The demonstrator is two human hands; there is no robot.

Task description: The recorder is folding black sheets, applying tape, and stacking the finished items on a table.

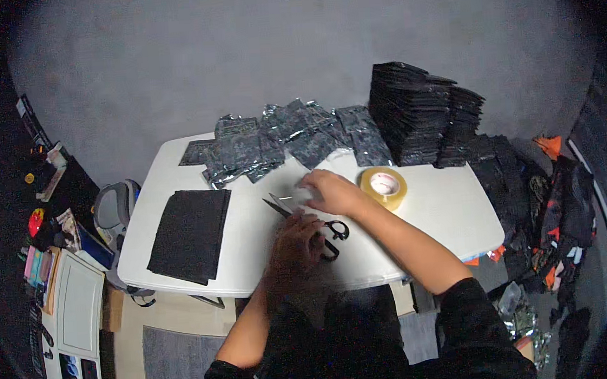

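Over the white table (432, 216), my left hand (295, 245) is closed, fingers bunched and slightly blurred. It covers the middle of black-handled scissors (336, 231), whose blades point away to the left; whether it grips them or only hovers over them I cannot tell. My right hand (333, 191) reaches in just beyond, fingers curled down and together. A small translucent piece (306, 193) shows at its fingertips, too unclear to name. Close to the right wrist a wide roll of clear yellowish tape (397, 195) lies flat.
A stack of flat black sheets or bags (190, 234) lies at left. Several shiny dark plastic-wrapped packets (306, 133) line the far edge. A tall pile of black packages (411, 115) stands at the far right. A grey chair (113, 206) is beside the table's left end.
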